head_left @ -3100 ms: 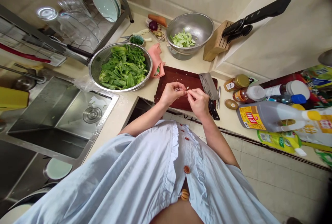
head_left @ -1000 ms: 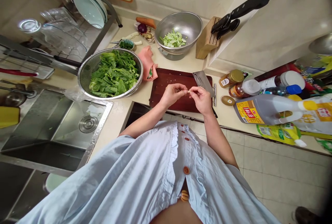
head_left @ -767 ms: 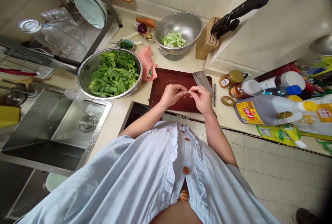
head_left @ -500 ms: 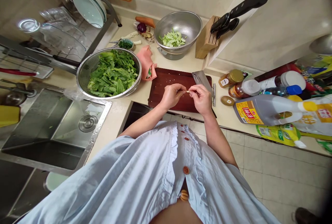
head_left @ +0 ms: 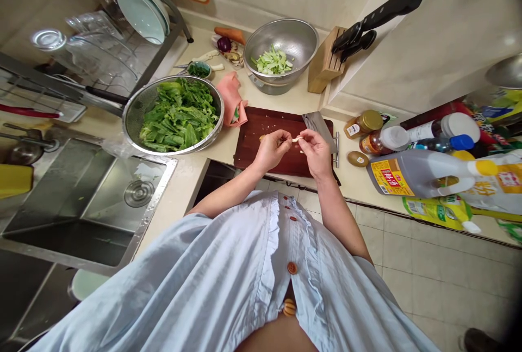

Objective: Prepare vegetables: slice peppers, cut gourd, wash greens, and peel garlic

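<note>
Over the dark red-brown cutting board, a small pale garlic clove is pinched between the fingertips of both hands. My left hand grips one end with thumb and bent fingers. At the other end, my right hand closes thumb and forefinger on it. A cleaver lies on the board's right part, partly behind my right hand. Small pale crumbs dot the board, and a yellowish piece sits beside my left hand.
Left stands a strainer of leafy greens by the sink. Behind the board are a pink cloth, a colander of sliced pale-green vegetable and a knife block. Rightward are a kiwi, jars and a large bottle.
The fingertips have shifted slightly, and more of the clove shows between them. A yellowish piece now shows on the board beside my left hand. The view has moved a little.
</note>
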A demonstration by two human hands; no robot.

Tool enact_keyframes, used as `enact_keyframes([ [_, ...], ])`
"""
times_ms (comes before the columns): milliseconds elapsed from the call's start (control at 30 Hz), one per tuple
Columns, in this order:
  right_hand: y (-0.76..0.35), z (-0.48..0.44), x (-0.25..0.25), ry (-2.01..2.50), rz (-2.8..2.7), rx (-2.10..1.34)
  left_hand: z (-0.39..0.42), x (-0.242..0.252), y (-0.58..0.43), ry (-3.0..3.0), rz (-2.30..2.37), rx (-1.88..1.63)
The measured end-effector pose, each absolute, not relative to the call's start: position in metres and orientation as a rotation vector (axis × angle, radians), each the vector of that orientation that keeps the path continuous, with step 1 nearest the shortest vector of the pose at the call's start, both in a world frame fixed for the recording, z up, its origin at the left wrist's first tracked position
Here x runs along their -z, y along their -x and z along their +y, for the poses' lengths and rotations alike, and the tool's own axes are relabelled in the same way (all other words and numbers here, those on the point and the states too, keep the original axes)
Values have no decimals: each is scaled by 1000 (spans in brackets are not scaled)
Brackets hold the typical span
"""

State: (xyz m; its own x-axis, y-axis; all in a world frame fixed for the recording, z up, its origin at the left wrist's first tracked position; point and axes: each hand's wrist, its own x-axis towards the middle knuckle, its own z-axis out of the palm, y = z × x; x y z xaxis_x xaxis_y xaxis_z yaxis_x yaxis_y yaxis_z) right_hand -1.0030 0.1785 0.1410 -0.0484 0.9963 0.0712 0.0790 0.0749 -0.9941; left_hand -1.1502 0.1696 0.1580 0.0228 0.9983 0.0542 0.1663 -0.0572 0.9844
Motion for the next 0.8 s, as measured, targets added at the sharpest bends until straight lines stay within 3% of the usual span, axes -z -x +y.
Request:
enact_keyframes([
  [167, 1017, 176, -136, 1111, -1038, -1366, 164, -152, 1147, -1571, 1398, -1282],
  [533, 1006, 177, -149, 1098, -1142, -1554, 164, -156, 1158, -1219, 1019, -1135],
  [800, 1005, 176, -150, 1099, -1071, -1768, 164, -149, 1165, -1313, 1169, -1158],
])
